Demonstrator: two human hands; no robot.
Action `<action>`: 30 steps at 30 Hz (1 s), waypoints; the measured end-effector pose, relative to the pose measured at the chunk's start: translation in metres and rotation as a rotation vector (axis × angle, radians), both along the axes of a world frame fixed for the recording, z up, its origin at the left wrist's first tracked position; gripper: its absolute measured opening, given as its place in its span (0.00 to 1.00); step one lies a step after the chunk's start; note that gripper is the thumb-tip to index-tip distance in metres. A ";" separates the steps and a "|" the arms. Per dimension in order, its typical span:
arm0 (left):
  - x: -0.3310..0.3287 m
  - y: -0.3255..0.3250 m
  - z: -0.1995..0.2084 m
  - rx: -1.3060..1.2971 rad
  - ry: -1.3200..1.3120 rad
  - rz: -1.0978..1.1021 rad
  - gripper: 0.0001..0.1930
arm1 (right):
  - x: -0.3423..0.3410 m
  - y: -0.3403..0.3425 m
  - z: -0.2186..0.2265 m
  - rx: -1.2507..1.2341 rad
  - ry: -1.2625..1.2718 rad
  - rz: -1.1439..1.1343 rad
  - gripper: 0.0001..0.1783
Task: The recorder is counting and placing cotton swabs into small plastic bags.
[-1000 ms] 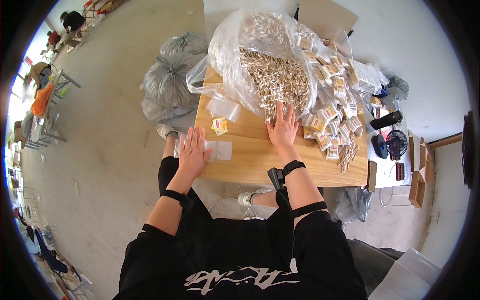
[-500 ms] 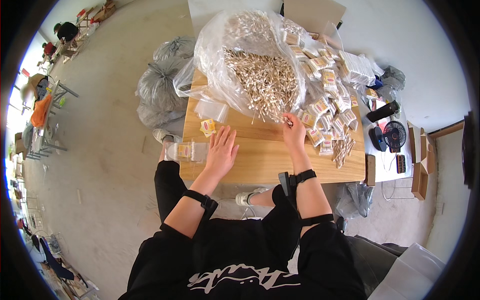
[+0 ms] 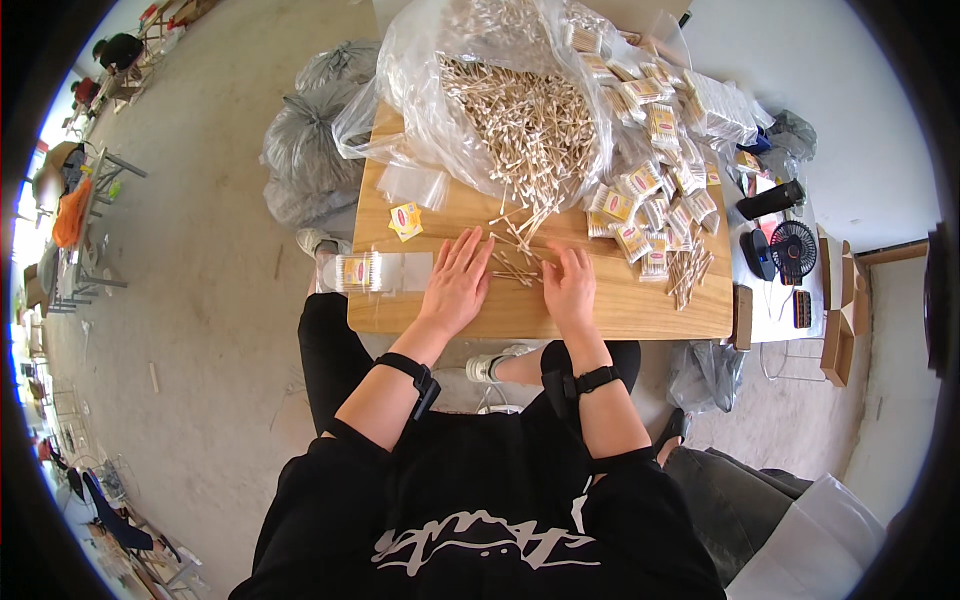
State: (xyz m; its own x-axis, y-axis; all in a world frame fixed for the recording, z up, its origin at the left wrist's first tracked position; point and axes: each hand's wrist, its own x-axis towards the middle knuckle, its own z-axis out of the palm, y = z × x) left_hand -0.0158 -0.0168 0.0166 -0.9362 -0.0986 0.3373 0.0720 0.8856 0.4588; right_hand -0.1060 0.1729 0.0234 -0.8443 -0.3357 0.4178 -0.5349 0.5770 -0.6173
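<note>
A few loose cotton swabs [image 3: 515, 270] lie on the wooden table [image 3: 640, 318] between my two hands. My left hand [image 3: 457, 285] rests flat beside them, fingers stretched out, its fingertips close to their left ends. At their right ends, my right hand [image 3: 570, 287] has loosely bent fingers, somewhat apart, with nothing visibly gripped. Beyond both hands, a big clear plastic bag [image 3: 408, 110] spills a heap of cotton swabs [image 3: 535, 130] onto the tabletop. Left of my left hand are a clear pouch filled with swabs [image 3: 358, 272] and small yellow-and-white cards [image 3: 405, 221].
Packed swab pouches [image 3: 632, 240] pile up at the right, with loose swabs [image 3: 688, 275] beside them. Flat clear pouches [image 3: 413, 185] lie at the left. A side table holds a black fan [image 3: 793, 247] and a dark cylinder [image 3: 770, 200]. Grey bags [image 3: 305, 140] stand on the floor.
My right hand has come back from the bag's mouth, toward me and left, and its fingers have loosened. Swabs now lie between my hands. My left hand has shifted slightly right.
</note>
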 end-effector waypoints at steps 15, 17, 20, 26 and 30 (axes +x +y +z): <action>0.011 -0.008 -0.007 0.037 0.070 0.208 0.04 | 0.011 -0.014 -0.004 0.127 0.021 0.072 0.04; 0.014 -0.013 -0.007 0.026 0.058 0.223 0.04 | 0.010 -0.010 -0.004 0.038 -0.022 0.021 0.04; 0.020 -0.018 -0.005 0.027 0.030 0.235 0.03 | 0.004 0.004 -0.006 0.044 -0.091 -0.035 0.04; 0.037 -0.025 -0.002 -0.043 0.046 0.272 0.03 | 0.011 0.009 0.000 0.107 0.010 0.031 0.03; 0.046 -0.015 0.002 -0.011 0.027 0.144 0.03 | 0.024 0.001 0.003 0.061 0.065 0.120 0.03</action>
State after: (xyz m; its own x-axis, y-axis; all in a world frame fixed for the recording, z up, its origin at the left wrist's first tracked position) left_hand 0.0304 -0.0321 0.0182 -0.9033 -0.2273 0.3638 -0.0440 0.8927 0.4486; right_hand -0.0822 0.1741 0.0268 -0.7683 -0.4592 0.4459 -0.6400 0.5420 -0.5447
